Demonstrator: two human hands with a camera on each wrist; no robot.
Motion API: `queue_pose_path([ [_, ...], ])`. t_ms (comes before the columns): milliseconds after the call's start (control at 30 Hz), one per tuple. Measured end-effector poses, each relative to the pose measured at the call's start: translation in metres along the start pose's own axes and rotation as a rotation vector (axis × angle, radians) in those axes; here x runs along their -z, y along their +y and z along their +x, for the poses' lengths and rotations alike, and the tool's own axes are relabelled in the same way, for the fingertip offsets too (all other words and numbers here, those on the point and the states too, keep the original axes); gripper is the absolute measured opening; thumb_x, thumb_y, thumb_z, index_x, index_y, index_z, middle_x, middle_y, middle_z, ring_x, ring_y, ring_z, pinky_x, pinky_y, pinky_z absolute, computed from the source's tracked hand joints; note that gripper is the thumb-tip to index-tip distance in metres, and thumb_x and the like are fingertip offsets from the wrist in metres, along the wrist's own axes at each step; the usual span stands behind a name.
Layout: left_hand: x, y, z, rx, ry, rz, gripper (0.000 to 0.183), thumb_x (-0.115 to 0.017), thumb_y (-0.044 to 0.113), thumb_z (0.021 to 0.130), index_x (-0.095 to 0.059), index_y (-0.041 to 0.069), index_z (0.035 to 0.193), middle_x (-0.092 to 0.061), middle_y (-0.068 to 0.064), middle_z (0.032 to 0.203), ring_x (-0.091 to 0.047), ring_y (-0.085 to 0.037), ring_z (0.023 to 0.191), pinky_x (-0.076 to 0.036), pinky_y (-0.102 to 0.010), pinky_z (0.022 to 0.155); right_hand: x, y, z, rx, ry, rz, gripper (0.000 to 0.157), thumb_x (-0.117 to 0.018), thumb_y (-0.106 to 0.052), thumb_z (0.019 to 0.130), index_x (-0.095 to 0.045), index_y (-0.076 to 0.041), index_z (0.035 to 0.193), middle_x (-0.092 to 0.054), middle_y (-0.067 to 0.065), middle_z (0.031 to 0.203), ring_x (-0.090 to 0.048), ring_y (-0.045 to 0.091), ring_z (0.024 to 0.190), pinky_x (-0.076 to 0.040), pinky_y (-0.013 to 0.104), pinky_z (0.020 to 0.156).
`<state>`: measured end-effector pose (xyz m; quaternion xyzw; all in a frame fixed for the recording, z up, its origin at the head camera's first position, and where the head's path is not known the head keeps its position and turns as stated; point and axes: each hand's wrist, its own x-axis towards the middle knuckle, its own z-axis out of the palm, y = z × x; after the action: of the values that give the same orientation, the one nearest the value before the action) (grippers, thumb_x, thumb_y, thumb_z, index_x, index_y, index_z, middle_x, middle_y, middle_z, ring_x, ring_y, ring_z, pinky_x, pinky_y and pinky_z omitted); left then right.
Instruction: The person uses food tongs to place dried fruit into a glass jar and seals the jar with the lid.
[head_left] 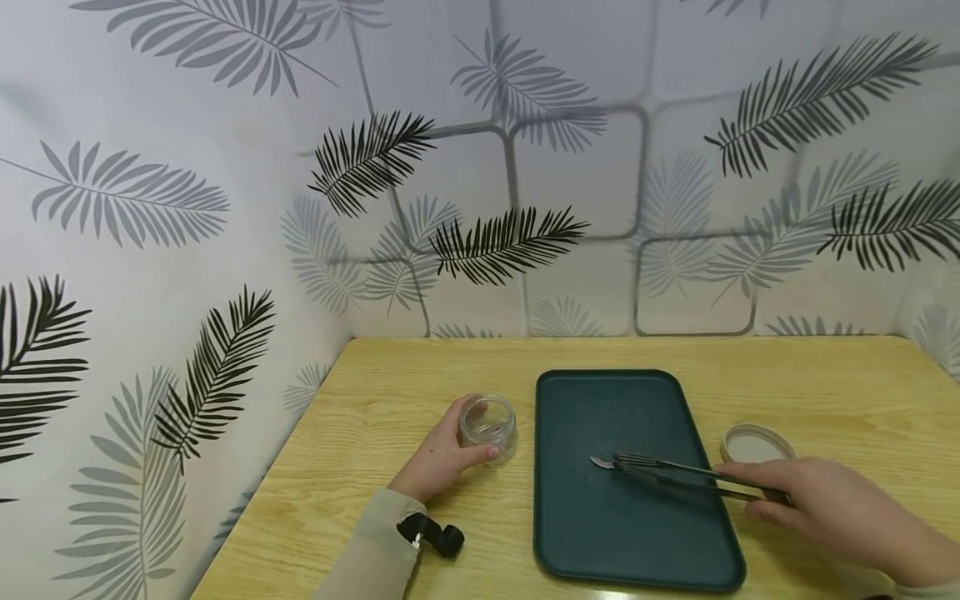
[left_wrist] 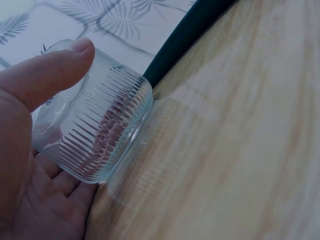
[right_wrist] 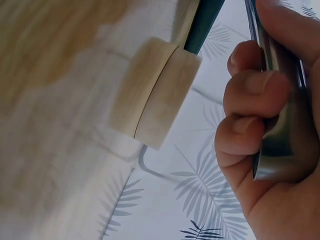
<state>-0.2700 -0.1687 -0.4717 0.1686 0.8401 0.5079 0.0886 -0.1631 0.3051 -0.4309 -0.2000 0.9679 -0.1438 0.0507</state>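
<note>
My left hand [head_left: 442, 458] grips a small clear glass jar [head_left: 491, 433] on the table, left of the tray, thumb and fingers around its sides. Close up in the left wrist view, the jar has ribbed walls and small reddish bits [left_wrist: 107, 132] in its bottom. In my right hand [head_left: 847, 512] are metal tongs [head_left: 690, 467] with a slotted head, pointing left over the dark green tray [head_left: 600, 533]. A small, shiny curved piece [head_left: 602, 463] shows at their tips; I cannot tell whether it is held or part of the tongs.
A round pale lid [head_left: 756, 447] lies right of the tray, just behind my right hand. The wooden table [head_left: 420, 367] ends at a leaf-patterned wall [head_left: 570, 175] at the back and left. A black wrist mount [head_left: 438, 535] sits on my left sleeve.
</note>
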Motion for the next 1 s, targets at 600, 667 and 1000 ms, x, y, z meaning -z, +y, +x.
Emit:
queue_pose_path([
  [600,0.0,-0.001,0.0,0.007,0.001,0.004,0.09,-0.082,0.041,0.086,-0.03,0.028,0.158,-0.045,0.003,0.152,-0.042,-0.02,0.139,-0.031,-0.048,0.114,0.008,-0.005,0.003,0.112,0.164,-0.087,0.041,-0.073,-0.04,0.091,-0.07,-0.031,0.131,-0.072,-0.013,0.104,-0.055,-0.007,0.071,-0.045,0.026,0.057],
  [667,0.0,0.0,0.0,0.01,0.002,0.005,0.09,-0.082,0.041,0.086,-0.03,0.029,0.158,-0.044,0.003,0.153,-0.041,-0.02,0.139,-0.03,-0.048,0.114,0.011,-0.007,0.005,0.141,0.194,-0.094,0.041,-0.074,-0.038,0.091,-0.07,-0.029,0.131,-0.073,-0.012,0.106,-0.061,-0.005,0.076,-0.049,0.027,0.06],
  [1000,0.0,0.0,0.0,0.011,0.007,0.018,0.091,-0.082,0.044,0.085,-0.029,0.03,0.158,-0.044,0.004,0.153,-0.041,-0.02,0.139,-0.031,-0.049,0.113,0.02,-0.021,0.019,0.177,0.237,-0.091,0.042,-0.074,-0.033,0.092,-0.067,-0.03,0.134,-0.069,-0.018,0.108,-0.065,-0.001,0.087,-0.054,0.03,0.068],
])
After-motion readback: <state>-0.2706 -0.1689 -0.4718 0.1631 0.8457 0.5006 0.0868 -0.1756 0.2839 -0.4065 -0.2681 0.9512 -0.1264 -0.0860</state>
